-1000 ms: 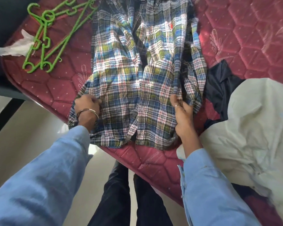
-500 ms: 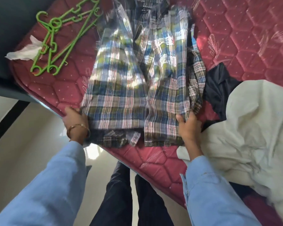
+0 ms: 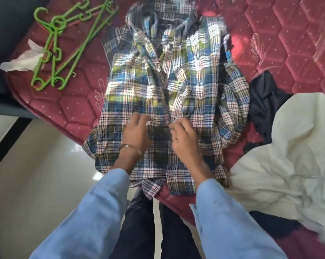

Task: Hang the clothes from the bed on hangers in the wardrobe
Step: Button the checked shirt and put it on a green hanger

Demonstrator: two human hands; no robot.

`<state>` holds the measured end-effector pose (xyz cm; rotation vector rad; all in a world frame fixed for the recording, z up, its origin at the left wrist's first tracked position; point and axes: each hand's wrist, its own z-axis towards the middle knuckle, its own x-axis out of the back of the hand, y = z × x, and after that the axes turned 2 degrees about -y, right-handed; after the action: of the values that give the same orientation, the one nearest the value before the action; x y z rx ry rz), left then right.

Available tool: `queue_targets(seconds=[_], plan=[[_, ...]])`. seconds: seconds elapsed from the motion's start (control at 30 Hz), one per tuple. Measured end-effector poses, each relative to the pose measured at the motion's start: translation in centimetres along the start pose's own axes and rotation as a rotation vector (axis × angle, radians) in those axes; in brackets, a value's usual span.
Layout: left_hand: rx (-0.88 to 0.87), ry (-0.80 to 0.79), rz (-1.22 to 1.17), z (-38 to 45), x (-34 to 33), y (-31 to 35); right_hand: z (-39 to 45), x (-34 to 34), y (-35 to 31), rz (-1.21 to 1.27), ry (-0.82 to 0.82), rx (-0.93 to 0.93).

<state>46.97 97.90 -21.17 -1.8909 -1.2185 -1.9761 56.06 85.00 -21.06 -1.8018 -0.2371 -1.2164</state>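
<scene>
A plaid shirt [image 3: 143,86] lies spread front-up on the maroon quilted mattress [image 3: 288,34], collar at the far end, hem hanging over the near edge. My left hand [image 3: 137,133] rests on the shirt's lower front with fingers spread. Just right of the button line, my right hand [image 3: 184,139] lies on the cloth with fingers loosely bent. Both hands are blurred. Green plastic hangers [image 3: 64,42] lie in a pile on the mattress at the far left.
A white cloth [image 3: 288,156] is heaped on the bed at the right, a dark garment [image 3: 264,101] beside it. A crumpled white sheet [image 3: 21,60] lies under the hangers. Pale floor [image 3: 36,174] and my legs are below the mattress edge.
Both hands let go of the shirt's outer lower edges and moved inward to its middle front. The shirt, lifted and blurred before, now lies flat on the mattress.
</scene>
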Motion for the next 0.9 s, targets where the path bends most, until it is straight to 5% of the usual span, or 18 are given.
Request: queue_targets(seconds=[0.1,0.3,0.53,0.67,0.9], plan=[[0.057,-0.162,-0.180,3.1,-1.8,2.1,2.6,-1.6,-0.9,-0.183,-0.091,-0.091],[0.353,-0.323,-0.168,4.7,-4.9,1.6,3.3,-3.0,0.6,-0.382,-0.190,-0.669],[0.429,-0.335,-0.166,5.1,-5.4,2.7,2.6,-2.3,1.9,-0.201,0.104,-0.657],[0.411,-0.332,-0.174,5.0,-5.6,2.7,2.4,-2.0,2.2,0.371,0.278,-0.746],[0.457,-0.288,-0.452,5.0,-4.9,3.1,3.0,-2.1,1.0,0.379,0.123,-0.571]])
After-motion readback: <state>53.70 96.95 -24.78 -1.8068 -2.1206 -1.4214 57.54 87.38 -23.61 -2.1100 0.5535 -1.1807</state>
